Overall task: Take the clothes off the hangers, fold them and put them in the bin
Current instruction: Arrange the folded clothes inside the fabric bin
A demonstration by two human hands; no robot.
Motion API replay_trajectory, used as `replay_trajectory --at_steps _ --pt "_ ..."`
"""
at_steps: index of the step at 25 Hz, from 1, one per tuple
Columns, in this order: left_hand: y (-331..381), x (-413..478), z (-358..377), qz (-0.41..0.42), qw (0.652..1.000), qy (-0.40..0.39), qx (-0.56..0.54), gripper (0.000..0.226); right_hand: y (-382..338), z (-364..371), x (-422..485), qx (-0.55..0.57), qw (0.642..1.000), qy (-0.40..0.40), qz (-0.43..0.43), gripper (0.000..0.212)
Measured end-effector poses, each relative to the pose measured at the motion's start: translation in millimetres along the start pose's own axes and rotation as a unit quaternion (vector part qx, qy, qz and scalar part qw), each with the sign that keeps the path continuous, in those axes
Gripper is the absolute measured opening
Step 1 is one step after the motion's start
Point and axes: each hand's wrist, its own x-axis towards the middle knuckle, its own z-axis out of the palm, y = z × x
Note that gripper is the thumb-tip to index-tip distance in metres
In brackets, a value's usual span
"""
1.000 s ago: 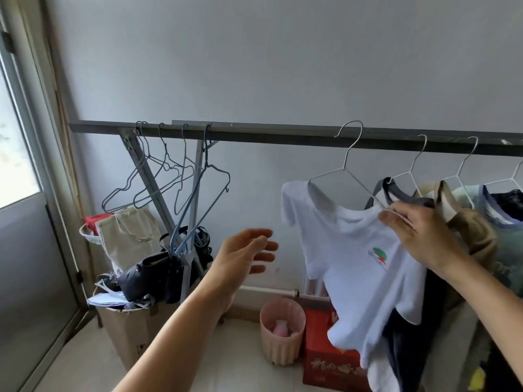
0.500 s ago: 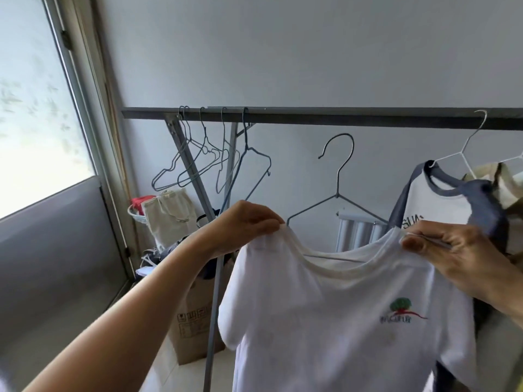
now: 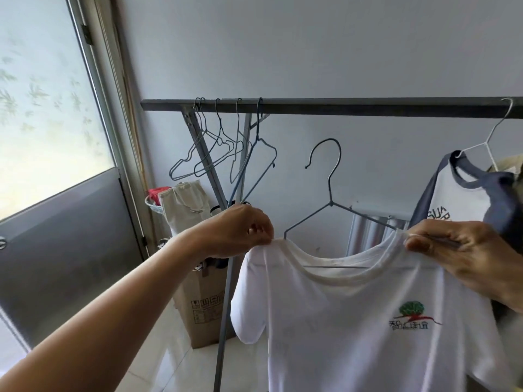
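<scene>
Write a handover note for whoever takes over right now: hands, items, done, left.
Left hand pinches the white T-shirt at one shoulder.
Right hand grips the other shoulder plus the hanger wire.
The hanger is off the rail, shirt not yet off it.
Done: empty hangers at the rail's end.
Left: strip, fold, bin this shirt; raglan shirt hangs on the rail. Bin not in view.

Between the left hand (image 3: 240, 230) and the right hand (image 3: 458, 250), the white cotton T-shirt (image 3: 353, 335) is plain but for a chest emblem (image 3: 411, 314) below the right hand: a green tree over a red stroke, with dark lettering. Above it is the thin grey-blue wire hanger (image 3: 329, 193). Behind the right hand is a white raglan shirt (image 3: 458, 199) with slate-blue sleeves and collar. Beyond the left hand are a brown cardboard box (image 3: 198, 306), a cream canvas bag (image 3: 184, 205) and a frosted window pane (image 3: 42, 94) with a faint leaf pattern.
</scene>
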Motion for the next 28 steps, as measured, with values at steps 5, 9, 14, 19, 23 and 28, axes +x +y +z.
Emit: replay_trajectory --at_steps 5,9,14,19,23,28 --pt "8.8 -10.9 8.7 0.063 0.996 -0.007 0.065 0.01 -6.8 1.3 -3.2 0.004 0.999 -0.038 0.001 0.053" --pt "8.0 -13.7 12.2 0.025 0.999 -0.021 0.038 0.011 -15.1 2.5 -4.8 0.013 0.999 -0.053 -0.002 0.053" --pt "8.4 -18.2 13.9 0.011 0.999 -0.036 -0.02 0.008 -15.2 2.8 -6.6 0.001 0.999 -0.044 -0.015 0.05" --pt "9.4 -25.8 6.0 -0.048 0.989 -0.055 -0.13 0.007 -14.2 3.3 -7.8 0.015 0.999 -0.045 -0.013 0.05" --pt "14.1 -26.1 10.0 -0.035 0.997 -0.013 -0.07 0.01 -16.3 7.9 -6.1 0.009 0.998 -0.055 -0.025 0.046" --pt "2.0 -28.6 8.3 -0.031 0.99 0.137 -0.003 0.014 -8.4 7.4 -9.1 0.007 0.995 -0.094 -0.006 0.048"
